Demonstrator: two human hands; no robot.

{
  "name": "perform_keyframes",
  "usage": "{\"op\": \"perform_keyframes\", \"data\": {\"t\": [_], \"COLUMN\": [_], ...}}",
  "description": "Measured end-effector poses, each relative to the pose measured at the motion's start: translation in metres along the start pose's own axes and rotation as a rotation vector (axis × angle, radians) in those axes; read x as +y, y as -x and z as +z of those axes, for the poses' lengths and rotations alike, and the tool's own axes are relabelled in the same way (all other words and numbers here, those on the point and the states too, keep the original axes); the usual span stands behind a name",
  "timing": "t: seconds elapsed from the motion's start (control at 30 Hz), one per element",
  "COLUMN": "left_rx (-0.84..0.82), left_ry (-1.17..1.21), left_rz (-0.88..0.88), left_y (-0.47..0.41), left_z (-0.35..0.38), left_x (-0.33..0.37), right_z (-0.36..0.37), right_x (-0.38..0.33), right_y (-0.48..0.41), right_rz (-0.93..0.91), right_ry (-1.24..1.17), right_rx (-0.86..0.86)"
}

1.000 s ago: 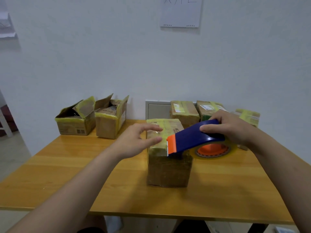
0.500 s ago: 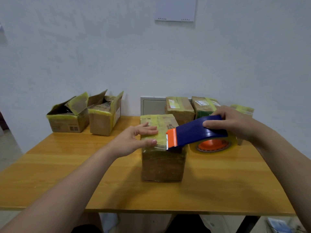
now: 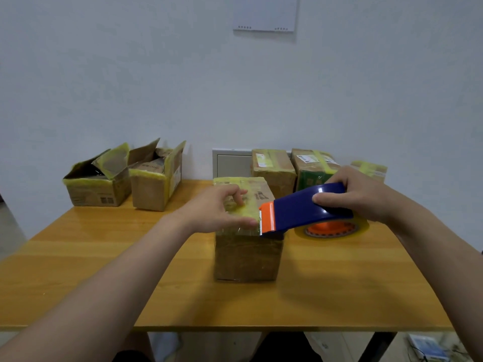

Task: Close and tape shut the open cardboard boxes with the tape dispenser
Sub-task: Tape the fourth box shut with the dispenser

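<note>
A closed cardboard box (image 3: 248, 254) with yellowish tape over its top stands upright in the middle of the wooden table (image 3: 104, 270). My left hand (image 3: 217, 210) lies flat on the box top, fingers pressing the tape near the front edge. My right hand (image 3: 358, 197) grips the blue tape dispenser (image 3: 305, 210); its orange toothed cutter rests at the box's front right top edge. The orange-cored tape roll (image 3: 332, 228) hangs under the dispenser.
Two cardboard boxes with raised flaps stand at the back left: a low open box (image 3: 96, 184) and a taller open box (image 3: 156, 186). Three taped boxes sit at the back right: one (image 3: 271, 168), a second (image 3: 313, 168), a third (image 3: 371, 169). A wall runs directly behind the table.
My left hand has come down from hovering onto the box top and slid toward the cutter. The dispenser's cutter has lowered to the box's front edge.
</note>
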State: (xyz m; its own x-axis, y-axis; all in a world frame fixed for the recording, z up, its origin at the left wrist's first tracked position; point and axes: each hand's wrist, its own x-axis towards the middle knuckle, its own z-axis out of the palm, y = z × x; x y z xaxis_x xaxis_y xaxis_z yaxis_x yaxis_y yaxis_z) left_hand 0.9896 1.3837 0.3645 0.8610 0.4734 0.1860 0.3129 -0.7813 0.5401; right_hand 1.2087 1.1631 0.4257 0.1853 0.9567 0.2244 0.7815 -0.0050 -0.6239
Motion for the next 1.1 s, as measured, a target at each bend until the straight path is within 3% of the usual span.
{"op": "perform_keyframes", "data": {"t": [0.27,0.67,0.9,1.0,1.1], "left_rx": [0.000,-0.034,-0.129,-0.244,-0.237], "left_ry": [0.205,0.142,-0.202,-0.142,-0.079], "left_rz": [-0.023,-0.030,0.035,0.037,0.054], "left_y": [0.003,-0.002,-0.014,-0.018,-0.016], "left_z": [0.009,0.002,-0.005,0.000,-0.010], "left_x": [-0.018,-0.017,0.028,0.022,0.007], "right_z": [-0.001,-0.011,-0.007,-0.001,0.007], "right_x": [0.001,0.013,0.022,0.023,0.013], "right_y": [0.004,0.020,0.016,0.012,0.005], "right_rz": [0.013,0.039,0.017,-0.006,-0.035], "right_ry": [0.004,-0.031,-0.015,-0.047,-0.088], "right_rx": [-0.057,-0.026,0.010,0.005,-0.031]}}
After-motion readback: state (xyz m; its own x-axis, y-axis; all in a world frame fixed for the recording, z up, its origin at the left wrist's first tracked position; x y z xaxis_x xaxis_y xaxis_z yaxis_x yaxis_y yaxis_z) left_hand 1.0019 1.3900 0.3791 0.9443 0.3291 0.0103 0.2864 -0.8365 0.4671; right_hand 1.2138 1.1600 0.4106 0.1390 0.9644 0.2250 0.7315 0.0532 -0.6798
